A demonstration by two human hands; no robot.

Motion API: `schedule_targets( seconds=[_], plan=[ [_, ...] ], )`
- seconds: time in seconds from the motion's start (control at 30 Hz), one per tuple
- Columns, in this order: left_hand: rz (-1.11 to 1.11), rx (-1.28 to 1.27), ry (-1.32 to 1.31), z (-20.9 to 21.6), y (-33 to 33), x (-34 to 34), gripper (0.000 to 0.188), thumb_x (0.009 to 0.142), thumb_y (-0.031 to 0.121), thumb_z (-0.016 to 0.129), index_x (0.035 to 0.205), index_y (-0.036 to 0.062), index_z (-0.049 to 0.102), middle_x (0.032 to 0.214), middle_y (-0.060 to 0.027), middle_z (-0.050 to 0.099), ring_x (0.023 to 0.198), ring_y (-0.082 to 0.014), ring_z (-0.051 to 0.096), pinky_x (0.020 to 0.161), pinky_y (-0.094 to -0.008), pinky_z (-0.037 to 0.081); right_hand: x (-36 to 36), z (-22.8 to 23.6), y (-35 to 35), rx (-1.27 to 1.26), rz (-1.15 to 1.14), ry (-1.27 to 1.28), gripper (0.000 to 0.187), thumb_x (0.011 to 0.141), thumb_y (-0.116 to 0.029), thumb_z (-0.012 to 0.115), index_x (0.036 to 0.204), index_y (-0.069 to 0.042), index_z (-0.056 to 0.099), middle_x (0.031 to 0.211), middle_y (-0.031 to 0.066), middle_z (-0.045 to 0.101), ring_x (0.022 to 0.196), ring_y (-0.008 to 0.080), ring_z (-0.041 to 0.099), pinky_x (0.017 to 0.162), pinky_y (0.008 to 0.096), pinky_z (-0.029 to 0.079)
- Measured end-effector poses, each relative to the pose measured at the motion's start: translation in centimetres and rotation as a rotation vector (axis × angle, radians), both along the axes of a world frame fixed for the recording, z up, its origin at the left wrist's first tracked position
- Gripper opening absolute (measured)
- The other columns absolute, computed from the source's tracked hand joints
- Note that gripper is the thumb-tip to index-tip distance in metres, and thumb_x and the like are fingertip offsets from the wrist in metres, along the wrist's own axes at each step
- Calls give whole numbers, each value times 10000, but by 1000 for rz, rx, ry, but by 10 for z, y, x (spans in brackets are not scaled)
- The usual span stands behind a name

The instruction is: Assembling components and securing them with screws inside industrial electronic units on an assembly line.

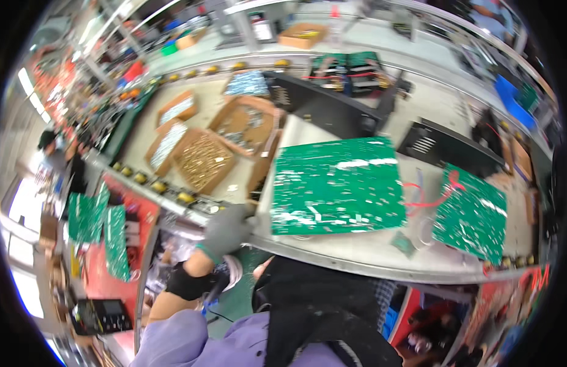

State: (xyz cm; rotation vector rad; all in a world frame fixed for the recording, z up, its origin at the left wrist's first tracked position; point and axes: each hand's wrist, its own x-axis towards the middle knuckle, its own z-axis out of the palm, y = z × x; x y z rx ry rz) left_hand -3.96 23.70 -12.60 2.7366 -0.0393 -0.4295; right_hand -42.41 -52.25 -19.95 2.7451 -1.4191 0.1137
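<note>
Looks bright and evenly lit, with washed-out window panes [23, 205] well beyond the worktop's [350, 246] left edge. Smears with motion blur, softening the large green board [338, 194] near the front edge. Bends strongly toward a round black rim.

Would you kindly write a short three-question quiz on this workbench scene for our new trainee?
1. True or false: the large green rectangular board with white marks lies to the left of the smaller green white-marked board.
2. What covers the person's left hand?
A) an orange mitten
B) a grey glove with a green cuff
C) nothing
3. Fill in the missing word: the small gold-coloured parts are heaped in a brown, open-topped ____.

Key:
1. True
2. B
3. box
</note>
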Motion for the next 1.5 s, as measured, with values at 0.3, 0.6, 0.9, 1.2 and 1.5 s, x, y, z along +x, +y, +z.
schedule_targets(
  seconds=[0.3,0.6,0.9,1.2,1.5],
  plan=[
    [-70,106,-245,-30,-25,-10,151,840,161,568,939,91,659,888,-129,626,831,-329,644,740,-455,513,56,14,20,226,-126,-148,436,923,-284,654,1242,-21,518,1132,128,560,1012,197,557,846,327,444],
    [-306,153,-276,-21,-25,51,215,854,181,590,1045,167,687,988,-93,599,974,-294,610,823,-438,511,158,85,151,966,124,-599,314,944,-305,651,1114,-67,537,892,23,500,798,71,489,662,253,408],
    [-628,75,-125,-27,-72,89,244,861,219,579,1070,163,693,1032,-101,617,1035,-297,599,894,-440,485,227,119,323,875,555,-1214,443,903,-330,681,1200,-62,491,916,25,474,833,114,468,722,277,405],
    [-797,-70,35,-26,-162,55,212,808,106,606,984,-4,650,927,-184,675,825,-358,687,710,-450,547,260,79,333,837,679,-1313,547,834,-419,748,1134,-51,477,942,43,480,861,154,482,761,341,454],
    [-894,-352,-40,-60,-233,40,249,782,118,619,989,-4,684,949,-186,701,870,-358,696,725,-449,556,255,83,262,587,537,-1139,370,879,-365,678,1039,-70,522,921,48,515,842,167,525,742,331,459]
  ],
)
